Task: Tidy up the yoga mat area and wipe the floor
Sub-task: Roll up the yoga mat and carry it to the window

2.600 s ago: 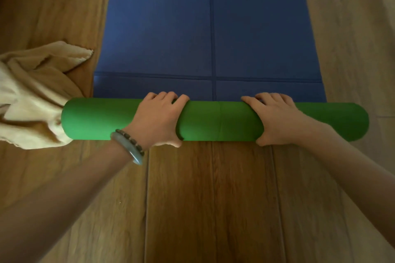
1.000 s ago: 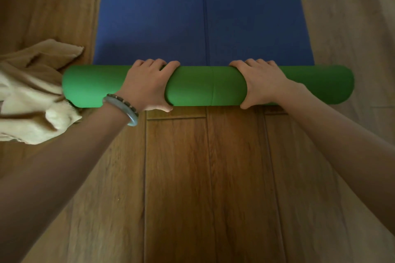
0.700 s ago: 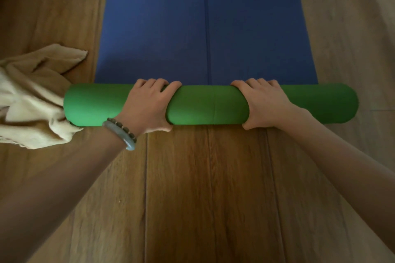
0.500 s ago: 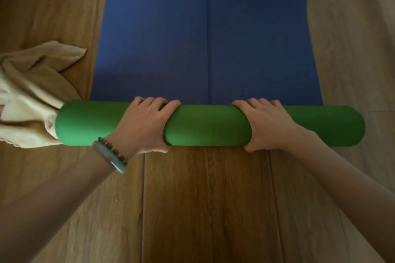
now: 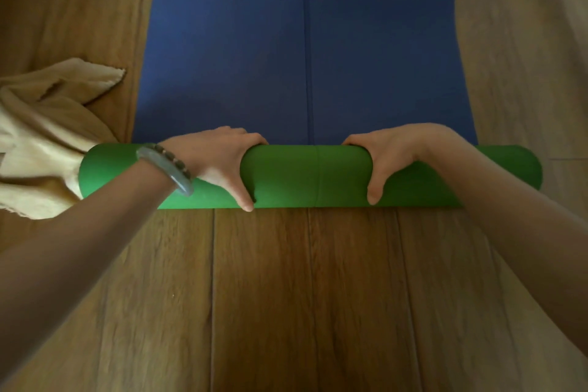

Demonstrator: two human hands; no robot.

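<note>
A yoga mat lies on the wooden floor, blue on its flat upper face (image 5: 305, 67) and green on the rolled-up part (image 5: 305, 177), which stretches across the middle of the view. My left hand (image 5: 219, 162) grips the roll left of centre, fingers curled over its far side and thumb down the near side. My right hand (image 5: 391, 153) grips it right of centre in the same way. A beige towel (image 5: 41, 137) lies crumpled at the left, touching the roll's left end.
Wooden floorboards (image 5: 305, 296) spread out in front of the roll and on both sides of the mat. The flat blue part runs away to the top edge of the view.
Both hands have shifted their hold on the roll: the fingers now reach further over its far side and the thumbs point down the near side. The roll has turned a little further along the blue mat.
</note>
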